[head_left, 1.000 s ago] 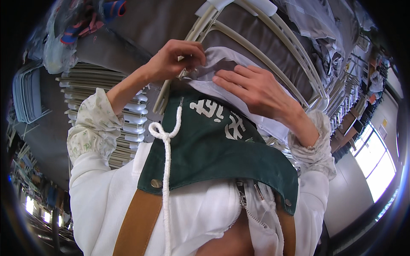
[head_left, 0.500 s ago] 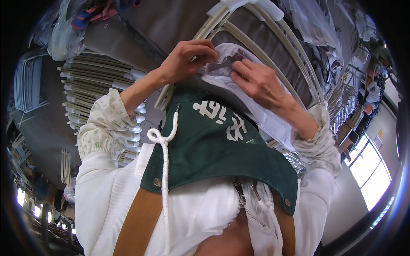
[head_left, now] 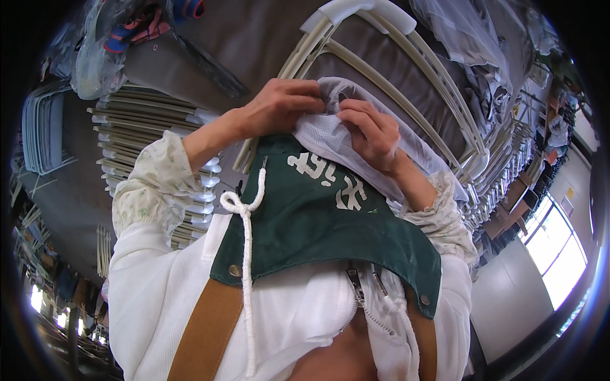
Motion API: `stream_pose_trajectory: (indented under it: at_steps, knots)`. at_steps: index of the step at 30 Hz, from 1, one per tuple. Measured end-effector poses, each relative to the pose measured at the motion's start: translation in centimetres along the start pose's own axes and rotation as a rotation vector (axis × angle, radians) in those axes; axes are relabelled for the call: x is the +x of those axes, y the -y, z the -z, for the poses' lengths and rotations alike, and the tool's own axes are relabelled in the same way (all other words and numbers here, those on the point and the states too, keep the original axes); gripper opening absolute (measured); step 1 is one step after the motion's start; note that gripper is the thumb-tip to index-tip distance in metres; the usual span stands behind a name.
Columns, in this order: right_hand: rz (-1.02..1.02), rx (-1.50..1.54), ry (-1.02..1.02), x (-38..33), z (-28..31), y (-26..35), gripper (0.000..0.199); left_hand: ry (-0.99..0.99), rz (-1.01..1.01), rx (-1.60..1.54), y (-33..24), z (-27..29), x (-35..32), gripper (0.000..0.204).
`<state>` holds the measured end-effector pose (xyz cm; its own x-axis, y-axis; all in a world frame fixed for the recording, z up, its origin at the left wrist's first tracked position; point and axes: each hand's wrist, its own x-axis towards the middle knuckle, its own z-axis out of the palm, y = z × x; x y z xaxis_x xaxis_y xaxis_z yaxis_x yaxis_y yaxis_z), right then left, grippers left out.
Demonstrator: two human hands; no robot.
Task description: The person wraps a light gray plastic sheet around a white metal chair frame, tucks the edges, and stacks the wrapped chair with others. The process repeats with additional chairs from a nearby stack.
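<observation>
Pale lilac-white mesh fabric [head_left: 327, 132] is bunched up in front of my chest, over the top of my green apron [head_left: 298, 216]. My left hand [head_left: 286, 101] pinches its gathered edge, thumb and fingers pressed together. My right hand [head_left: 372, 132] grips the same piece a little to the right, fingers curled into the folds. Between the two hands the edge is crumpled and dark inside. More of the fabric trails down to the right, under my right forearm. Just beyond it lie cream bent tube frames [head_left: 394, 73] with pale grey sleeves on their corners.
A long stack of similar tube frames [head_left: 143, 120] stands at the left, with a blue-white wire rack [head_left: 44, 130] farther out. Clear plastic wrapping [head_left: 98, 66] and pink-and-blue cloth [head_left: 136, 32] lie at the upper left. More sheer fabric [head_left: 460, 32] and hanging frames fill the right.
My left hand has moved slightly down, its fingers drawn closer to the right hand. My right hand has come inward, and the mesh fabric between them has been pulled nearer to me.
</observation>
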<state>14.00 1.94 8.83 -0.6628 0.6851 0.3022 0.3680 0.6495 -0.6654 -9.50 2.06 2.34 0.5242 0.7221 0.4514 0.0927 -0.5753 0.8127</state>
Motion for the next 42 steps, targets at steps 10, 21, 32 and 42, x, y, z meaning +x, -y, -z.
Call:
stream_pose_trajectory:
  at_steps: [10, 21, 32, 42]
  knots:
    - [-0.678, 0.539, 0.52, 5.8, 0.6, -4.9, 0.042, -0.164, 0.177, 0.0, -1.0, 0.9, -1.8, 0.027]
    - [-0.405, -0.361, -0.013, -12.9, 6.5, -5.1, 0.016, -0.188, 0.685, -0.249, 4.3, -4.0, -5.0, 0.033]
    - [-0.589, -0.711, -0.036, -48.9, 23.1, -15.9, 0.041, -0.227, 0.588, 0.167, -3.5, -2.4, 6.1, 0.068]
    - [-0.622, -0.802, 0.083, -41.4, 27.8, -33.2, 0.052, 0.35, 0.307, 1.063, 2.3, -26.6, 15.1, 0.052]
